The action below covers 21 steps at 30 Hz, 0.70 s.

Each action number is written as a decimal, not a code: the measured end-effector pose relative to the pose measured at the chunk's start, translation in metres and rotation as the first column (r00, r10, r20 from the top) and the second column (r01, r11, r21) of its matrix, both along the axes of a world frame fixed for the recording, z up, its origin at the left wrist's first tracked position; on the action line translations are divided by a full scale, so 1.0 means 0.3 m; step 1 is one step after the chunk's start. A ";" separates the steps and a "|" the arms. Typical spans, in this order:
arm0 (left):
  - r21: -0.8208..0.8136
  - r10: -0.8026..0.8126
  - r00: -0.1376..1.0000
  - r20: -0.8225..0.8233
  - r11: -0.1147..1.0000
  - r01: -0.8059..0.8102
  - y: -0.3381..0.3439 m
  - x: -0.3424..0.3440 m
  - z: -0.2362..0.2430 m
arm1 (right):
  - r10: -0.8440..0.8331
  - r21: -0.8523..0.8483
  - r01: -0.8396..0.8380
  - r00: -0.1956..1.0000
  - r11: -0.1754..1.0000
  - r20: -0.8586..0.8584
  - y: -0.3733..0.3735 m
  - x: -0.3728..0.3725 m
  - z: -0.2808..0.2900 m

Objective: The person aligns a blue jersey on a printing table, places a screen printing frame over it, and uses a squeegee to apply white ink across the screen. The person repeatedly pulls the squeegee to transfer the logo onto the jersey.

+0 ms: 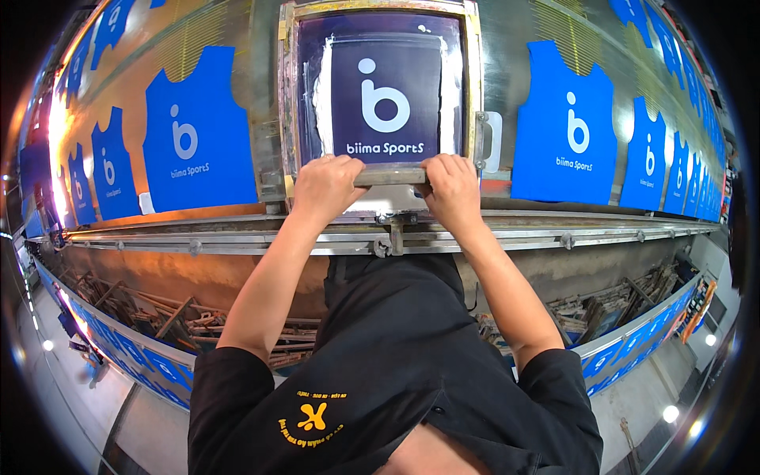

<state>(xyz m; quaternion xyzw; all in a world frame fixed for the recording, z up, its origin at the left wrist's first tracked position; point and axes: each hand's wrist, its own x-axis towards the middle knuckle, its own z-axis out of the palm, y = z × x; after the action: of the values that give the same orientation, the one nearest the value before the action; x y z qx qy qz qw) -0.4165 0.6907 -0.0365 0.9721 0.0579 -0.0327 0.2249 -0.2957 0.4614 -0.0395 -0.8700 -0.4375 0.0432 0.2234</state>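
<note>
A screen-printing frame [474, 87] lies flat in front of me, its pale rim stained with ink. Inside it, the dark purple mesh [385, 63] carries a white round logo with lettering below, and streaks of white ink [323, 99] run along both sides. Across the near end of the mesh sits a squeegee [394, 176] with a greyish bar handle. My left hand [326, 186] has its fingers curled over the left end of that bar. At its right end, my right hand [454, 190] grips in the same way. The squeegee's blade edge is hidden.
Blue sleeveless garment panels with white prints lie on the long table, one left [198, 150] and one right [564, 134], with several more beyond. A metal rail [507, 241] runs along the near table edge, between me and the frame. Below it are stacked old frames [602, 309].
</note>
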 end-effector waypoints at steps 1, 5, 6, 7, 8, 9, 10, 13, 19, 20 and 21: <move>-0.003 0.005 1.000 0.019 1.000 -0.005 -0.003 -0.014 0.009 | -0.015 -0.045 0.014 1.000 0.999 -0.021 -0.010 -0.023 0.006; -0.033 -0.038 0.970 -0.241 0.999 0.031 0.038 0.015 0.016 | 0.016 -0.002 -0.016 0.990 1.000 -0.138 0.001 -0.009 0.000; -0.035 -0.044 0.942 -0.334 0.999 0.035 0.047 0.032 0.010 | 0.018 -0.053 -0.028 0.985 0.998 -0.172 0.012 0.006 -0.007; -0.049 -0.054 0.921 -0.386 0.998 0.038 0.055 0.050 0.004 | 0.019 -0.105 -0.041 0.979 0.994 -0.205 0.026 0.021 -0.014; -0.100 -0.053 0.895 -0.443 0.995 0.010 0.063 0.069 -0.002 | 0.030 -0.165 -0.077 0.963 0.983 -0.269 0.036 0.046 -0.018; -0.136 -0.073 0.851 -0.521 0.991 0.002 0.066 0.085 -0.007 | 0.009 -0.246 -0.105 0.933 0.964 -0.359 0.046 0.061 -0.021; -0.180 -0.101 0.824 -0.558 0.984 -0.001 0.074 0.109 -0.012 | -0.019 -0.318 -0.133 0.902 0.939 -0.431 0.061 0.084 -0.022; -0.347 -0.217 0.715 -0.664 0.937 -0.039 0.106 0.196 -0.018 | -0.090 -0.406 -0.199 0.802 0.892 -0.591 0.081 0.160 -0.011; -0.574 -0.328 0.730 -0.600 0.812 -0.107 0.263 0.406 0.038 | -0.365 0.077 0.472 0.765 0.878 -0.530 -0.059 0.373 0.032; -0.558 -0.312 0.781 -0.541 0.828 -0.056 0.300 0.447 0.053 | -0.518 0.107 0.601 0.754 0.792 -0.403 -0.087 0.401 0.018; -0.484 -0.285 0.835 -0.470 0.875 0.026 0.336 0.491 0.068 | -0.630 0.056 0.705 0.664 0.707 -0.402 -0.117 0.421 0.005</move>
<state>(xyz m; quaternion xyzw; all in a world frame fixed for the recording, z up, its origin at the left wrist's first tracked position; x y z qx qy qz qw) -0.2692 0.7914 -0.0160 0.8454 0.0263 -0.3298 0.4193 -0.1694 0.4264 -0.0382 -0.9186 -0.0403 0.0676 0.3873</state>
